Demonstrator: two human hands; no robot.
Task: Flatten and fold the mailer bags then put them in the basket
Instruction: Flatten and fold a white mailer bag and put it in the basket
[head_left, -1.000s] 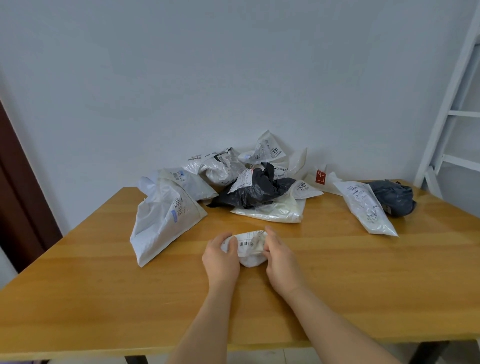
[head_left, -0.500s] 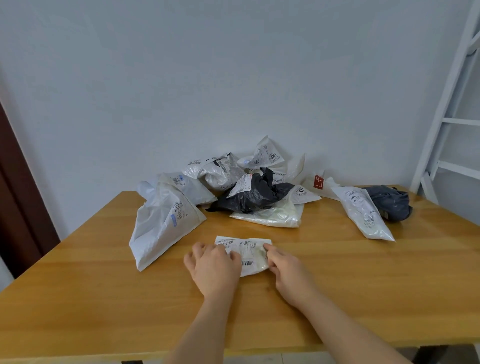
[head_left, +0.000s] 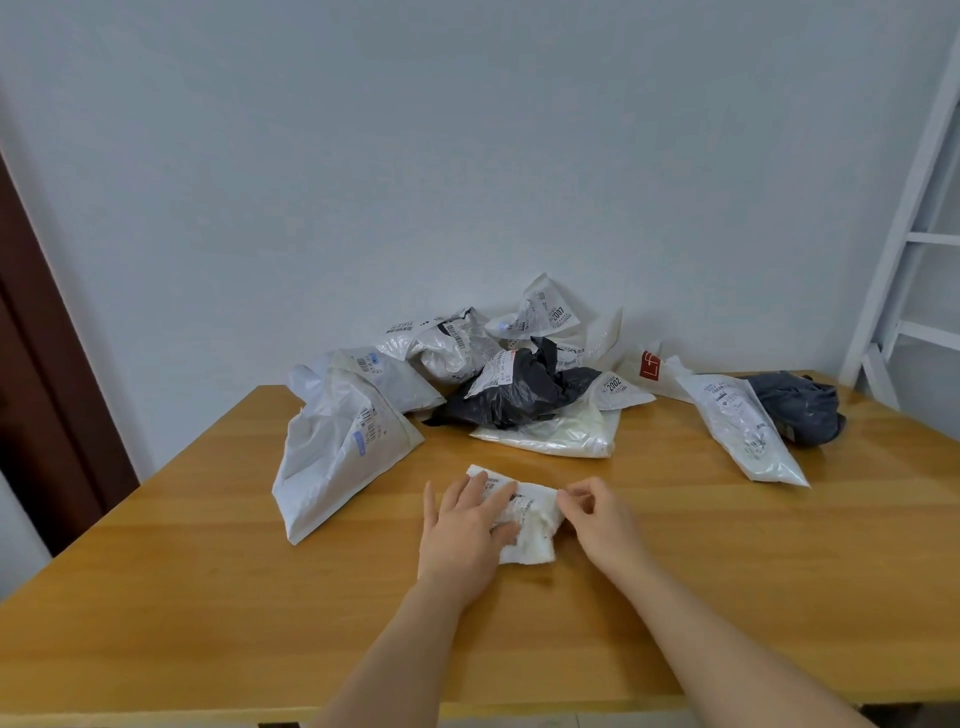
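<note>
Gleaming wooden table (head_left: 208, 597), white wall (head_left: 467, 156)

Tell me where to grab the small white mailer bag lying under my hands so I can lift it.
Pinch the small white mailer bag at its free right edge, coming from the right beside the right hand. It lies flat on the table, and the left hand covers its left part.
</note>
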